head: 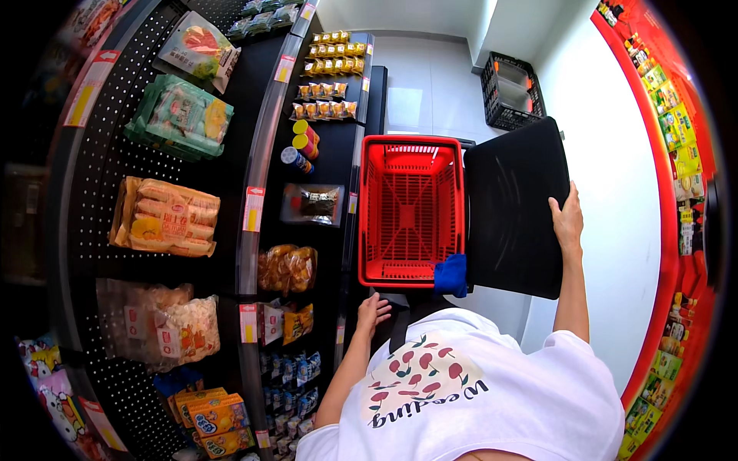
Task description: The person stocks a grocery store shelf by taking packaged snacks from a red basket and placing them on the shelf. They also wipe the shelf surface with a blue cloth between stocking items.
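An upright-sided red plastic shopping basket (407, 216) lies before me, its slatted inside bare. Draped over its near right corner is a blue cloth (451, 275). To its right is a black panel (513, 207) with rounded corners and scuff marks; whether it is a seat or a lid I cannot tell. My right hand (568, 222) holds the panel's outer edge, thumb towards its face. Just below the basket's near left corner, beside the shelf, my left hand (373, 316) holds nothing, its fingers apart.
Shelves at left carry orange-wrapped rolls (167, 216), a green snack pack (181, 115), bagged bread (287, 268) and canisters (305, 141). A black crate (512, 91) stands by the white wall (617, 173). Red shelving (669, 242) with packets curves along the right.
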{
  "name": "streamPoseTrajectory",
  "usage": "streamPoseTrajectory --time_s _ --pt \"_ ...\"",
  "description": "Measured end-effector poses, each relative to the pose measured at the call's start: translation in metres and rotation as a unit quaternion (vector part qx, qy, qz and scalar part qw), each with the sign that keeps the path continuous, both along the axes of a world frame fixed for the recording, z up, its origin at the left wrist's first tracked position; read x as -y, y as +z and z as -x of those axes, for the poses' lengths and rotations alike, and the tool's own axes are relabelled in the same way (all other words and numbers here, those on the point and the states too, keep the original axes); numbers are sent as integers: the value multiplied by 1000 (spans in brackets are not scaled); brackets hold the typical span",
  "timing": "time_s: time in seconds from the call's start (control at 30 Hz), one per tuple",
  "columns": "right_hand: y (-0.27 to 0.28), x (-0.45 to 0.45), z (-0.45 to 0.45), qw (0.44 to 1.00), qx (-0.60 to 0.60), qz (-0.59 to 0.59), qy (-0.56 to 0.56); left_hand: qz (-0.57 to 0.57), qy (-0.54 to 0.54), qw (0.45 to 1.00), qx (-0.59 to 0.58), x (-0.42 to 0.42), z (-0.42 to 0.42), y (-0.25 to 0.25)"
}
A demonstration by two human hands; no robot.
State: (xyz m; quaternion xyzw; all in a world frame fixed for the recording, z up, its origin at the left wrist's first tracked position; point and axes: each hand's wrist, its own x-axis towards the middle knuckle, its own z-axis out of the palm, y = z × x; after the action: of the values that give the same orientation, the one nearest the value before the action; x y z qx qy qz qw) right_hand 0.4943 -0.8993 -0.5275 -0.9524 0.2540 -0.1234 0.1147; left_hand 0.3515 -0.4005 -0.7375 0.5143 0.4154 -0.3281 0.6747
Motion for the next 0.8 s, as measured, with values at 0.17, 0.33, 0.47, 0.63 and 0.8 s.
streamPoseTrajectory --time_s 0.17,0.33,0.47,0.63,0.8 --pt "-18 28 10 993 -61 -84 -48 118 145 982 -10 -14 10 -42" --pt "-18 26 8 995 -47 -57 -63 95 238 964 -76 -7 -4 -91" --pt "-21 29 10 996 -34 -49 -67 94 251 950 -159 -6 -16 -135" --pt "-33 36 6 997 -19 -37 -61 128 276 938 -168 10 -27 -148" --pt "-23 25 6 997 -2 -48 -62 150 286 935 -147 26 -30 -146"
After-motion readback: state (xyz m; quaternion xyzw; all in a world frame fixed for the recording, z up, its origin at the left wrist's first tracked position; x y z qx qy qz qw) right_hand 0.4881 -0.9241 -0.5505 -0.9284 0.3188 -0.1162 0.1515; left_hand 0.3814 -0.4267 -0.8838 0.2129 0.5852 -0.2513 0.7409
